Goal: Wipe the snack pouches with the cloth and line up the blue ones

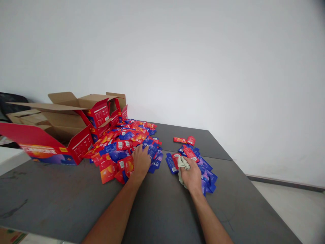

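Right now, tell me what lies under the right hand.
The right hand grips a pale cloth and rests on red and blue sachets. Whatever lies directly beneath the palm is covered.

Item 1: large heap of sachets point(127, 145). Small flat foil packets, red-orange and blue-purple, some with white label patches. Loosely piled and overlapping, lying flat or slightly tilted, spread across the dark grey counter point(63, 200) from left of centre up toward the wall. The left hand point(141, 162) rests palm down on its near edge.

Item 2: smaller heap of sachets point(200, 166). Same kind, mostly blue with a few red on top; lies right of centre, apart from the large heap. Two red ones sit just beyond it.

Item 3: cloth point(182, 165). Pale grey-beige, crumpled, bunched in the right hand point(191, 174), touching the smaller heap.
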The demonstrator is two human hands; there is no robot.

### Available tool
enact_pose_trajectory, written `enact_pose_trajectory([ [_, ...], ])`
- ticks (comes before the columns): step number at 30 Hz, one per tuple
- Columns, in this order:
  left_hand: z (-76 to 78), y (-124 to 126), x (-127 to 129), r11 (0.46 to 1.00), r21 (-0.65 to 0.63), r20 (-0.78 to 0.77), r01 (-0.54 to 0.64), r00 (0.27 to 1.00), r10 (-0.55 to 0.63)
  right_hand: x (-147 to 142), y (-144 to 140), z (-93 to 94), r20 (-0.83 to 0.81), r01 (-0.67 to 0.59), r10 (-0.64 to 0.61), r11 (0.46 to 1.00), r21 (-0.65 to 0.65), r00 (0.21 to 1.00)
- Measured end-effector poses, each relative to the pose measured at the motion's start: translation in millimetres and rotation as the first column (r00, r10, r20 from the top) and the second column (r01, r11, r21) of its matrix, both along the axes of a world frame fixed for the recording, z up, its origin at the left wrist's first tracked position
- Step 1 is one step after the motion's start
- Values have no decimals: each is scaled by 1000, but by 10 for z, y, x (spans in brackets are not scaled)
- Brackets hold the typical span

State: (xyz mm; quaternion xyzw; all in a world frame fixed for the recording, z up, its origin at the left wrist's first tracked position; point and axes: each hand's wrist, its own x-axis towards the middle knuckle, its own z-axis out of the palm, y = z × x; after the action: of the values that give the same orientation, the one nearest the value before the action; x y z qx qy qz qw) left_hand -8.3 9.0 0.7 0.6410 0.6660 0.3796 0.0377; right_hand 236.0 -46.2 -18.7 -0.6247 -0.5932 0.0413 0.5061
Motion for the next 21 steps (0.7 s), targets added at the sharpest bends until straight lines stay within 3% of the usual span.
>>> enact_pose_trajectory([
  [3,-35,-12,106,1000,16,-9,14,1000,-14,-2,6,-17,13,9,-9,999,47,1000],
  [5,-61,-69,270,982,54,65,182,981,-186,5,7,-10,17,19,-19,999,49,1000],
  [7,-116,-159,473,887,74,159,457,872,-463,17,6,8,9,26,-27,999,37,1000],
  [9,-203,-255,663,760,52,257,648,727,-637,27,3,26,-8,31,-31,999,44,999],
  [12,-339,-340,818,687,-32,322,726,658,-681,36,-1,41,-16,38,-37,998,47,999],
  [16,-391,-303,770,654,-82,284,752,646,-709,32,-10,53,-16,48,-47,998,33,999],
  [18,-364,-271,709,670,-86,273,737,664,-696,23,-18,66,-15,47,-46,998,43,999],
  [21,-314,-275,662,749,-109,325,654,735,-594,4,-32,87,6,48,-48,998,31,999],
])
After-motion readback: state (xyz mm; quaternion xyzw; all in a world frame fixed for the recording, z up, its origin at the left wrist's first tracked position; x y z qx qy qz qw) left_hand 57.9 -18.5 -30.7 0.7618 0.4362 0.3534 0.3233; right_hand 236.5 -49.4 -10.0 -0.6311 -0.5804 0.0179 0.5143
